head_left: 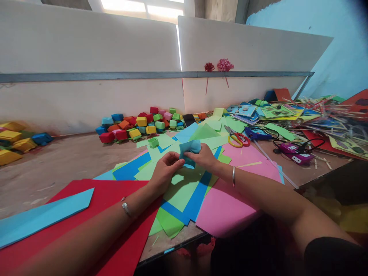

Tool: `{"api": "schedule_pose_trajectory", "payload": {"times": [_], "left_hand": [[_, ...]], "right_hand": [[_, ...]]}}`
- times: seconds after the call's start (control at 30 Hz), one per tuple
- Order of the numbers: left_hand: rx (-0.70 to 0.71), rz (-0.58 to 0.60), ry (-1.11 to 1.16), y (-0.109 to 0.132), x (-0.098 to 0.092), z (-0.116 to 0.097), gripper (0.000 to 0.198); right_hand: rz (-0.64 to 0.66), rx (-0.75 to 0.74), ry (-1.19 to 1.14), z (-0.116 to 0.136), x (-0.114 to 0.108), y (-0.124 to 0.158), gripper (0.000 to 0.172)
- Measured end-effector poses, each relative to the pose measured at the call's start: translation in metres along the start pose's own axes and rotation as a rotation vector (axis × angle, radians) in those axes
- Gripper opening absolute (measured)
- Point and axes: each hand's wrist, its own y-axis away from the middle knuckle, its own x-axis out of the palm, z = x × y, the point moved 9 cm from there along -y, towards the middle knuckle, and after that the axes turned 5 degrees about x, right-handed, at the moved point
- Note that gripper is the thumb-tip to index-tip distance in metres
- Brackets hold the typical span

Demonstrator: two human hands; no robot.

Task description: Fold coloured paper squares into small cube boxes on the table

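Note:
A half-folded light blue paper piece [190, 150] is held between both hands above the table's middle. My left hand [165, 171] pinches its left lower edge, fingers closed. My right hand [202, 156] grips its right side, fingers curled round it. Under the hands lie overlapping green [181, 188], blue [130, 168] and pink [230, 199] paper sheets. A single small green folded box [153, 142] stands just beyond the hands.
A heap of small coloured paper boxes [140, 123] lies at the back. Yellow boxes [13, 142] sit far left. Scissors with red and yellow handles [237, 137], a purple device [293, 151] and cluttered cards [287, 111] fill the right. A red sheet [115, 191] lies near left.

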Motion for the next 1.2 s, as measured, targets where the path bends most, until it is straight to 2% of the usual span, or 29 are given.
{"api": "schedule_pose_trajectory", "payload": {"times": [0.2,0.3,0.47,0.6,0.93,1.2], "left_hand": [[-0.016,0.019,0.089,0.001,0.005,-0.002,0.05],[-0.046,0.026,0.115,0.002,0.006,-0.001,0.049],[-0.153,-0.088,0.188,0.001,-0.003,0.007,0.04],[-0.195,-0.129,0.192,0.001,-0.005,0.009,0.036],[-0.102,-0.17,0.038,0.006,-0.007,-0.001,0.045],[0.003,-0.088,-0.096,0.009,-0.001,-0.01,0.044]], "right_hand": [[-0.12,0.018,0.075,-0.002,-0.009,-0.001,0.021],[-0.136,-0.011,0.111,0.005,-0.011,0.001,0.019],[-0.139,-0.057,0.179,0.018,-0.011,0.006,0.022],[-0.144,-0.034,0.222,0.018,-0.011,0.007,0.019],[-0.064,-0.054,0.231,0.016,-0.002,0.008,0.012],[-0.025,-0.052,0.336,0.017,0.001,0.007,0.011]]}}
